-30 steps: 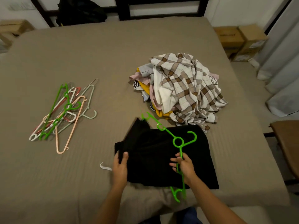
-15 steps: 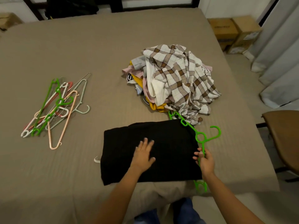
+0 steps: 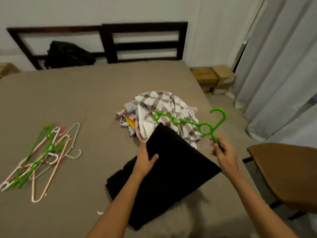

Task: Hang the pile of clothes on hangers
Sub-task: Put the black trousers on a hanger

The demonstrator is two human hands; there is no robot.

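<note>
Well off to the left of both hands, a heap of loose hangers [image 3: 39, 160] in green, white, peach and pale grey lies tangled on the tan bed [image 3: 96, 100]. Far beyond the left hand, a black bag [image 3: 68, 54] sits against the dark headboard [image 3: 144, 42]. The left hand [image 3: 145, 160] grips the left edge of a folded black garment [image 3: 173, 170], its thumb lying across the front of the cloth and its fingers hidden behind the edge. The garment spreads between the two hands. Its lower part lies on the bed near the person, and its upper corner is tilted up in front of the pile of clothes [image 3: 164, 110]. That pile sits on the bed just beyond the hands, with a brown-and-white checked shirt [image 3: 159, 100] on top and bits of pink and yellow cloth showing at its left side. The right hand [image 3: 223, 155] pinches the green hanger [image 3: 204, 128] on its arm just below the ring, fingers curled round the plastic. The hanger is held up off the bed, one arm reaching left over the pile and the hook curving up and to the right. Beyond the right hand, cardboard boxes [image 3: 212, 78] stand on the floor beside the bed, pale curtains [image 3: 283, 74] hang further right, and a brown seat [image 3: 283, 174] stands just right of that hand.
</note>
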